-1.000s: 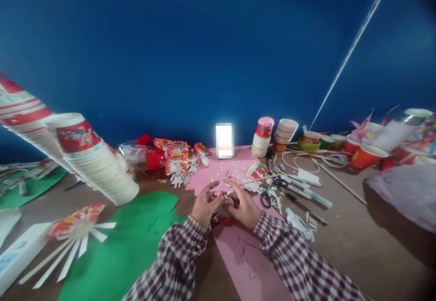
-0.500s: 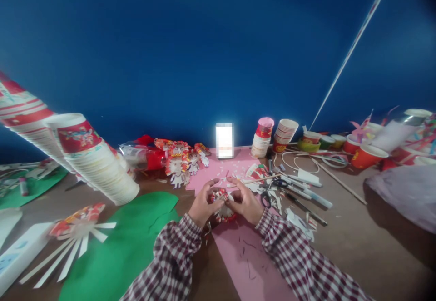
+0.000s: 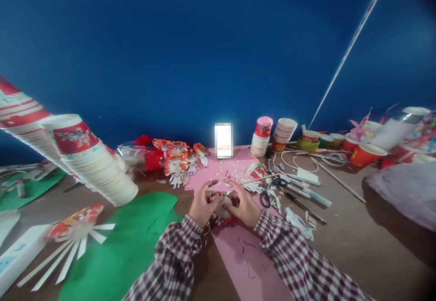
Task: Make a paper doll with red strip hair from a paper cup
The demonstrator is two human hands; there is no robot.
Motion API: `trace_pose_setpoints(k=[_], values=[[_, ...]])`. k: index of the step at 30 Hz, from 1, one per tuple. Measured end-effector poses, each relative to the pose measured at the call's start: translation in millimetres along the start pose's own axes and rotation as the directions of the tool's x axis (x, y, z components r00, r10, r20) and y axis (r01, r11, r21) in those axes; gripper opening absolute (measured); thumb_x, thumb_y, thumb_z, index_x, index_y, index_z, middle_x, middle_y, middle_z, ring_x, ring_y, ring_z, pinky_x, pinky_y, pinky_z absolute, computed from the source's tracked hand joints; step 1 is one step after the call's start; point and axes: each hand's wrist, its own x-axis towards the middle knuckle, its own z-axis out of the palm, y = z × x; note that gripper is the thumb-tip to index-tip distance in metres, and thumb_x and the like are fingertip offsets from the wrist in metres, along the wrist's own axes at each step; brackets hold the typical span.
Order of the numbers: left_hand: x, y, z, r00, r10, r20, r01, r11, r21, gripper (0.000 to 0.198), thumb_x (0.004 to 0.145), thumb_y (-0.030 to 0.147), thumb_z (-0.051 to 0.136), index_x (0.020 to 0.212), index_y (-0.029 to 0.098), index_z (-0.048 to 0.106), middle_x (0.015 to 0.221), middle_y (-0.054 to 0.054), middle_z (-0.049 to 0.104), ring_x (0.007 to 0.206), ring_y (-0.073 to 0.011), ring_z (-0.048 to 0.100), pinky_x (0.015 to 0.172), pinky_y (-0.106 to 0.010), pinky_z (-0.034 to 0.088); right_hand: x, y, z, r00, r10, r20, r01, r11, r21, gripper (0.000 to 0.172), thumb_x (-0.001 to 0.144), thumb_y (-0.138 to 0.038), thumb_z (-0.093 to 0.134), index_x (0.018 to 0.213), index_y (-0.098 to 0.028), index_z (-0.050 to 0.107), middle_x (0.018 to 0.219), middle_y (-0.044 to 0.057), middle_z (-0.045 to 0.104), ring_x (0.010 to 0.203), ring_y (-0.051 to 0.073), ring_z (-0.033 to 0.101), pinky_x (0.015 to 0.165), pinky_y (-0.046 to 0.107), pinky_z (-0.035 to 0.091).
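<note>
My L hand (image 3: 203, 208) and R hand (image 3: 245, 206) are up close together, fingers bent and about half open, index tips arched a bit apart on the far side. Both thumbs are down on the red-and-white paper piece (image 3: 223, 214) betw. them, so each hand has hold of it; exact finger contact underneath is hidden. The piece sits centre, low over the table (image 3: 361, 255), at the near pink strip (image 3: 248, 264), which has a few dark marks on it.

Just right of my R hand: black-handled scissors (image 3: 261, 196), then a thin stick (image 3: 264, 179), several pens (image 3: 320, 196) and white paper cut-outs (image 3: 299, 224), all jumbled w/ scraps. Far side, ctr: pink sheet (image 3: 247, 154) w/ more bits on it; a small bright rectangle (image 3: 224, 140) stands behind, blurred out.

Far left of centre — red-maned paper figures (image 3: 176, 167) in a cluster, approx. five, overlapping. Left, near: green paper (image 3: 119, 242), and beside it a cut cup (image 3: 76, 228) splayed into white strips. Beyond that a tall cup stack (image 3: 102, 169) leans.

Far right of ctr: 2 shorter stacks, one pink-topped (image 3: 261, 142), one white-rimmed (image 3: 284, 133). Further right — an orange-red cup (image 3: 368, 155) and a pale lilac bag (image 3: 402, 192). Blue wall (image 3: 204, 56) behind it all.
</note>
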Motion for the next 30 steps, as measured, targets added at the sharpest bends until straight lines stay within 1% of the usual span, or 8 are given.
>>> trace_pose_setpoints(k=[4, 10, 15, 19, 21, 24, 28, 30], values=[[1, -6, 0.2, 1.0, -0.001, 0.002, 0.001, 0.999, -0.032, 0.054, 0.071, 0.03, 0.058, 0.119, 0.015, 0.039, 0.071, -0.002, 0.058, 0.052, -0.0081, 0.05, 0.045, -0.018, 0.039, 0, 3, 2, 0.999, -0.013, -0.032, 0.011, 0.999, -0.042, 0.062, 0.074, -0.021, 0.057, 0.128, -0.021, 0.027, 0.059, -0.004, 0.049, 0.052, 0.011, 0.044, 0.047, 0.022, 0.035], [1, -7, 0.3, 1.0, 0.006, 0.007, -0.006, 0.998, -0.061, 0.054, 0.067, 0.028, 0.062, 0.116, 0.016, 0.043, 0.073, 0.0, 0.056, 0.05, -0.0051, 0.046, 0.044, -0.015, 0.037, 1, 5, 2, 0.999, -0.005, -0.033, 0.006, 1.0, 0.006, 0.058, 0.076, -0.02, 0.054, 0.128, -0.021, 0.028, 0.059, -0.005, 0.048, 0.05, 0.01, 0.044, 0.045, 0.021, 0.035], [2, -10, 1.8, 0.993, -0.104, 0.059, 0.117, 0.954, -0.276, 0.055, 0.066, 0.031, 0.064, 0.115, 0.017, 0.044, 0.069, 0.002, 0.054, 0.045, -0.0045, 0.045, 0.039, -0.016, 0.035, 0, 2, 2, 0.999, -0.017, -0.033, 0.016, 0.999, -0.04, 0.062, 0.073, -0.015, 0.056, 0.128, -0.022, 0.029, 0.063, -0.004, 0.052, 0.054, 0.011, 0.047, 0.049, 0.021, 0.037], [3, -10, 0.2, 0.977, -0.18, 0.114, 0.212, 0.88, -0.426, 0.06, 0.059, 0.027, 0.07, 0.113, 0.014, 0.046, 0.07, 0.0, 0.058, 0.053, -0.0073, 0.053, 0.047, -0.017, 0.039, -1, 1, 4, 0.999, -0.031, -0.044, 0.028, 0.998, -0.062, 0.057, 0.072, -0.013, 0.054, 0.125, -0.023, 0.034, 0.063, -0.004, 0.053, 0.054, 0.011, 0.047, 0.05, 0.022, 0.038], [2, -8, -0.8, 0.976, -0.18, 0.127, 0.217, 0.875, -0.433, 0.064, 0.059, 0.026, 0.071, 0.116, 0.015, 0.044, 0.071, -0.001, 0.059, 0.054, -0.0076, 0.053, 0.048, -0.017, 0.04, 0, 4, 4, 0.998, -0.012, -0.056, 0.012, 1.0, 0.006, 0.055, 0.073, -0.017, 0.055, 0.124, -0.023, 0.035, 0.064, -0.004, 0.054, 0.055, 0.011, 0.049, 0.051, 0.022, 0.04], [0, -1, 0.4, 0.98, -0.165, 0.113, 0.2, 0.842, -0.501, 0.068, 0.059, 0.027, 0.071, 0.119, 0.018, 0.041, 0.078, -0.002, 0.06, 0.054, -0.0077, 0.054, 0.048, -0.019, 0.042, 5, 13, 3, 0.99, 0.083, -0.111, -0.057, 0.973, 0.223, 0.052, 0.072, -0.024, 0.059, 0.12, -0.021, 0.037, 0.072, -0.001, 0.058, 0.063, 0.014, 0.054, 0.057, 0.025, 0.045], [-3, 8, 8.9, 0.982, -0.162, 0.095, 0.185, 0.747, -0.639, 0.048, 0.068, 0.036, 0.063, 0.109, 0.015, 0.048, 0.09, -0.008, 0.06, 0.068, -0.0131, 0.059, 0.057, -0.024, 0.048, 11, 22, -2, 0.962, 0.23, -0.147, -0.137, 0.873, 0.467, 0.044, 0.067, -0.03, 0.063, 0.106, -0.02, 0.045, 0.078, 0.001, 0.061, 0.065, 0.016, 0.058, 0.057, 0.027, 0.048], [-5, 9, 14.0, 0.984, -0.15, 0.093, 0.175, 0.744, -0.645, 0.043, 0.07, 0.037, 0.061, 0.104, 0.014, 0.051, 0.088, -0.009, 0.06, 0.068, -0.0142, 0.059, 0.059, -0.026, 0.049, 11, 21, -2, 0.959, 0.254, -0.127, -0.154, 0.84, 0.52, 0.041, 0.066, -0.032, 0.064, 0.101, -0.02, 0.047, 0.078, 0.002, 0.062, 0.062, 0.016, 0.059, 0.054, 0.027, 0.049]])
